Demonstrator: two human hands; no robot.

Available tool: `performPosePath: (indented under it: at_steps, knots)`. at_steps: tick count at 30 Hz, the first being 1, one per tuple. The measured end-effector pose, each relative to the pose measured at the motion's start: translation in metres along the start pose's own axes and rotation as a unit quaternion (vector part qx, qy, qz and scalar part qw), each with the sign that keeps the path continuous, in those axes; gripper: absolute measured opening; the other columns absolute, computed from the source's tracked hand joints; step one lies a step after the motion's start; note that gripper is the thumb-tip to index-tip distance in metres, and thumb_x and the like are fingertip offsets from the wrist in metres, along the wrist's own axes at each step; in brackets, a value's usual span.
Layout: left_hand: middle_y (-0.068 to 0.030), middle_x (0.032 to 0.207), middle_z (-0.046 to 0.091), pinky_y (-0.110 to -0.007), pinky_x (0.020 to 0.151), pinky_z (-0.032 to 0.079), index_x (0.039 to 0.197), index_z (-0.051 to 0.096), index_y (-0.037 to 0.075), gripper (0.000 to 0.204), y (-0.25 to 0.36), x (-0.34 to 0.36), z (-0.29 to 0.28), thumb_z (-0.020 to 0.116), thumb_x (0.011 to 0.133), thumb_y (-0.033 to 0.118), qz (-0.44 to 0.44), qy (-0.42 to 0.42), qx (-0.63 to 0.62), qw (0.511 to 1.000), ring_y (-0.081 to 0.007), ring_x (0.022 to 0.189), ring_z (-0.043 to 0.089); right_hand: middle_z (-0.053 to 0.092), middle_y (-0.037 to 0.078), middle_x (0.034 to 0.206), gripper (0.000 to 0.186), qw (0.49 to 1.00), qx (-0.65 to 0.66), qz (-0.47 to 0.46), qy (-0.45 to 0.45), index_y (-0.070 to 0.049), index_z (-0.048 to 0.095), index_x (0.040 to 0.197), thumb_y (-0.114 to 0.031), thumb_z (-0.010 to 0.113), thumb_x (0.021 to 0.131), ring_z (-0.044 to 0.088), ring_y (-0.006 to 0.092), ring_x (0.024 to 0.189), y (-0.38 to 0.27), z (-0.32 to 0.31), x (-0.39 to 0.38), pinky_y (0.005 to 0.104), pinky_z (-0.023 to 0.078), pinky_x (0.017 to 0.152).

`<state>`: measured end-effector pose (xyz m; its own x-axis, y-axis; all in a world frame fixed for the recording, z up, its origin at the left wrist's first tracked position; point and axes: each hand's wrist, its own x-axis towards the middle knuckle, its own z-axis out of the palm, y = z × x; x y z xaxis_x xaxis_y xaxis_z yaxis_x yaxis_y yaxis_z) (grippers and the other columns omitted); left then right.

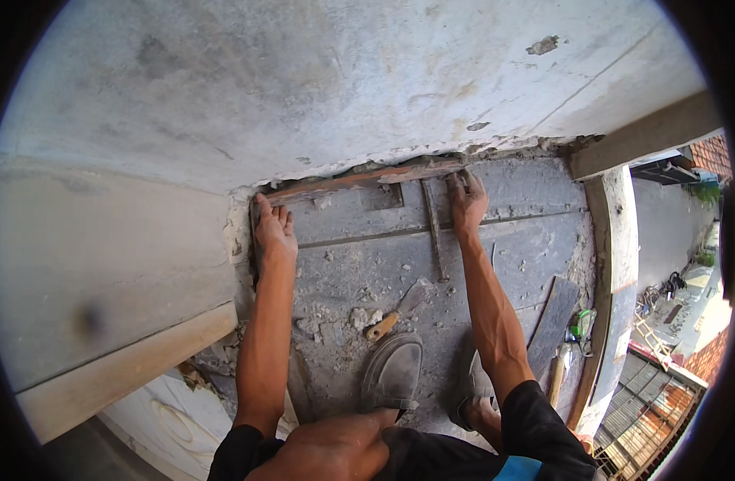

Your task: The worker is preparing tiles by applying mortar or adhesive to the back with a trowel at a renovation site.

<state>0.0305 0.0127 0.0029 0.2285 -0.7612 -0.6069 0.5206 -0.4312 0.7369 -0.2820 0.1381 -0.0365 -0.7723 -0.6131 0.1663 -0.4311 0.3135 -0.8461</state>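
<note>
A long, narrow strip with a reddish-brown edge, probably cut tile, lies along the foot of the pale wall. At its left end is my left hand, index finger stretched to the strip's tip and the other fingers partly curled. My right hand grips the opposite end with bent fingers; the fingertips are partly hidden. Just left of that hand, a thin metal bar lies on the dusty grey floor. Under the strip's middle is a small dark rectangular patch in the floor.
Near my shoes lie a putty knife and mortar crumbs. To the right are a dark tile strip, a green tape measure and a wooden-handled hammer. Beyond the right-hand post the ground drops away.
</note>
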Motion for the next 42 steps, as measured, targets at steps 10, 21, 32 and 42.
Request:
performPosePath:
  at_steps: [10, 21, 32, 42]
  knots:
    - [-0.0106, 0.129, 0.039, -0.033, 0.099, 0.029, 0.127, 0.036, 0.0, 0.075, 0.001, -0.004, 0.009, 0.061, 0.077, 0.051, -0.001, 0.009, 0.028, 1.0, -0.0215, 0.115, 0.04, 0.062, 0.012, 0.089, 0.026, 1.0, 0.007, 0.009, 0.019, -0.008, 0.063, 0.1, -0.024, 0.06, 0.079, 0.06, 0.0292, 0.079, 0.004, -0.002, 0.002, 0.0336, 0.045, 0.069]
    - [-0.0107, 0.13, 0.038, -0.031, 0.099, 0.03, 0.128, 0.033, -0.002, 0.078, 0.002, -0.005, 0.008, 0.06, 0.078, 0.051, 0.01, -0.001, 0.034, 0.999, -0.0204, 0.115, 0.04, 0.057, 0.005, 0.064, 0.022, 0.997, 0.056, 0.051, 0.004, -0.005, 0.063, 0.097, -0.021, 0.059, 0.082, 0.049, 0.0087, 0.055, 0.008, 0.001, 0.002, 0.0245, 0.04, 0.051]
    - [-0.0066, 0.116, 0.044, -0.032, 0.095, 0.033, 0.124, 0.039, 0.002, 0.064, 0.0, 0.0, 0.009, 0.059, 0.081, 0.046, 0.011, 0.016, 0.01, 1.0, -0.0192, 0.106, 0.043, 0.061, 0.012, 0.081, 0.024, 0.998, 0.029, 0.05, 0.002, -0.011, 0.063, 0.099, -0.025, 0.059, 0.08, 0.059, 0.03, 0.071, 0.009, 0.001, 0.001, 0.0344, 0.045, 0.064]
    - [-0.0049, 0.114, 0.045, -0.033, 0.096, 0.032, 0.118, 0.045, 0.004, 0.059, 0.004, 0.002, 0.007, 0.06, 0.08, 0.046, 0.001, 0.01, 0.005, 1.0, -0.0189, 0.104, 0.043, 0.062, 0.012, 0.082, 0.028, 0.998, 0.02, 0.058, -0.014, -0.01, 0.061, 0.104, -0.024, 0.059, 0.08, 0.06, 0.0287, 0.071, 0.01, 0.001, 0.002, 0.0336, 0.046, 0.063]
